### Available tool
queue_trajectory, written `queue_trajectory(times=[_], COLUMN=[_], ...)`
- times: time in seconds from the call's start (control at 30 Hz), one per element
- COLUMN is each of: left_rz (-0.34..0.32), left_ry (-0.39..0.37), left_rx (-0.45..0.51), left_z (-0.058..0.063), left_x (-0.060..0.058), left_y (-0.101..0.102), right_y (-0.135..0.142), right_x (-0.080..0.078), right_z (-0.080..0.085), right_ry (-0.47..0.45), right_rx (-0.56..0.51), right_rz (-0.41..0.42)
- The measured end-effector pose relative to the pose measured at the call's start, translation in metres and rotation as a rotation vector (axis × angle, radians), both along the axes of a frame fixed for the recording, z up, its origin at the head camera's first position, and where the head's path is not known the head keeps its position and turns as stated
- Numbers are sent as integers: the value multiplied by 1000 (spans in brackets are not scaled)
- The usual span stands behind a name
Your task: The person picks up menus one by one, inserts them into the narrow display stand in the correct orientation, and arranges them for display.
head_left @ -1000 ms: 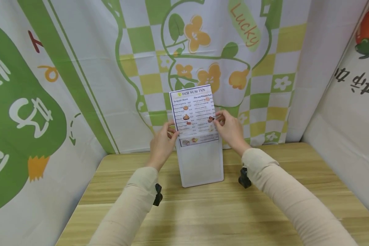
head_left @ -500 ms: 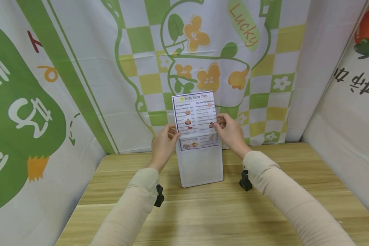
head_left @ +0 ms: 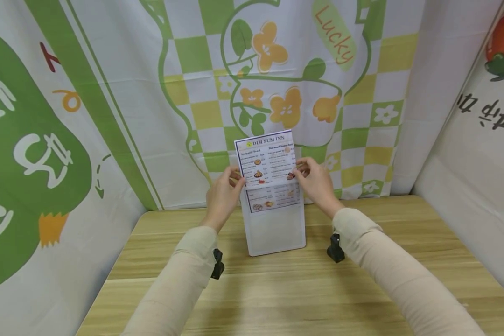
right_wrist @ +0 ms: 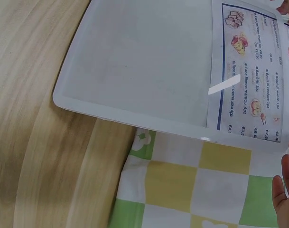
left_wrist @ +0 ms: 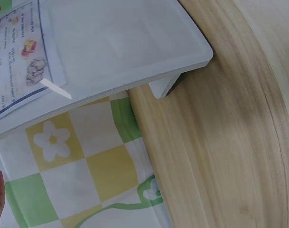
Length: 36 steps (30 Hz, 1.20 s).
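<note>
A white, frame-like sign holder (head_left: pixel 277 231) stands leaning back on the table. A printed menu sheet (head_left: pixel 265 161) headed "DIM SUM INN" is partway inside it, its lower part behind the clear front and its upper part sticking out above. My left hand (head_left: pixel 222 193) pinches the sheet's left edge between thumb and fingers. On the opposite edge, my right hand (head_left: pixel 317 184) pinches it at about the same height. In the right wrist view, the menu's bottom border (right_wrist: pixel 222 90) lies under the clear cover. The left wrist view shows a short white foot (left_wrist: pixel 164 86) behind the holder.
The wooden table (head_left: pixel 277 298) reaches back to a hanging cloth (head_left: pixel 189 140) with green and yellow checks, close behind the holder. Printed cloths also hang at left (head_left: pixel 33 154) and right (head_left: pixel 479 172). Black devices (head_left: pixel 335 248) sit at both wrists.
The menu sheet has slid down into the holder, so more of it lies behind the clear front. Both hands keep their pinch on its edges and have barely moved; the holder stays put.
</note>
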<state>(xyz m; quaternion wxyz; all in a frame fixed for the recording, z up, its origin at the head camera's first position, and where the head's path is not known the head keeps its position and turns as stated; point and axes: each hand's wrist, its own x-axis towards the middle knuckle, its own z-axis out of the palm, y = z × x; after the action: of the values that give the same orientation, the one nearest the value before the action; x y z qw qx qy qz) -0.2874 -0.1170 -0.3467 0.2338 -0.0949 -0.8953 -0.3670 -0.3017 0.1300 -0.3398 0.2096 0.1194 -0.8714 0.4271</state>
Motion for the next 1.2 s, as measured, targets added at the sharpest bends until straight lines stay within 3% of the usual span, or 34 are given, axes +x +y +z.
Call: queue_trajectory(times=[0.17, 0.47, 0.83, 1.2], left_rz=[-5, -10, -8, -13], left_ry=[10, 8, 0, -1], left_rx=[-3, -37, -28, -53], left_z=[2, -2, 6, 5], left_x=[-1, 0, -3, 1], left_y=[1, 0, 2, -3], right_y=[0, -1, -1, -4], right_x=[-1, -1, 3, -1], right_z=[-2, 7, -3, 15], right_ry=[3, -4, -1, 40], right_rx=[-4, -27, 12, -42], right_rz=[-5, -12, -6, 24])
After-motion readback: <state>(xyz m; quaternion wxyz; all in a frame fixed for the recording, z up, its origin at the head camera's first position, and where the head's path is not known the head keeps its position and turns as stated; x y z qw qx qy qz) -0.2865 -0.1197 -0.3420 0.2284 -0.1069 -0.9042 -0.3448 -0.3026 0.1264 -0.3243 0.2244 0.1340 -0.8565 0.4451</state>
